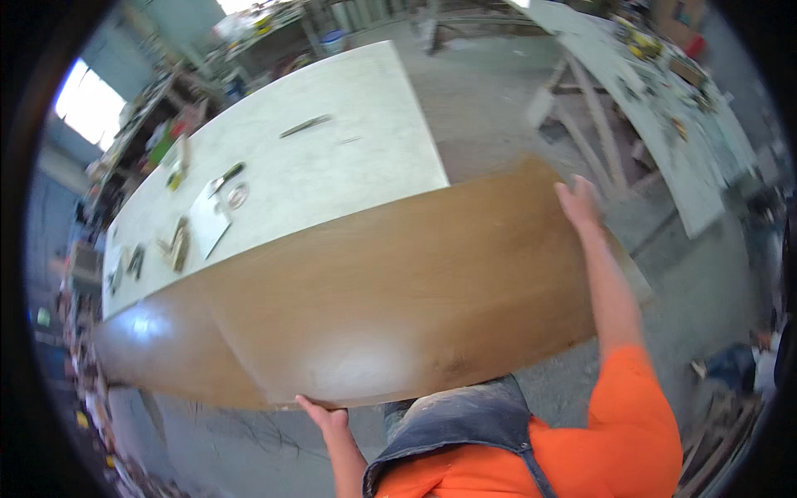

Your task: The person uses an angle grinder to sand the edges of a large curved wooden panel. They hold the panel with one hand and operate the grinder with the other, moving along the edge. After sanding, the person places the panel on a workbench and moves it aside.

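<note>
A large glossy brown panel (398, 282) stretches across in front of me, along the near edge of the white table (349, 91). At its near long edge, my left hand (326, 417) has the thumb up against the rim; its other fingers are hidden underneath. My right hand (580, 202) closes round the panel's right end, slightly blurred. Light reflects off the panel's surface, and a faint straight line crosses its left part. What bears the panel from below is mostly hidden.
On the white table lie a black-handled knife (227, 177), a roll of tape (238, 196), a white sheet (209, 219), a wooden block (179, 244) and a slim grey tool (305, 125). A cluttered bench (656, 116) on trestle legs stands at the right. Crowded shelves (149, 137) line the left.
</note>
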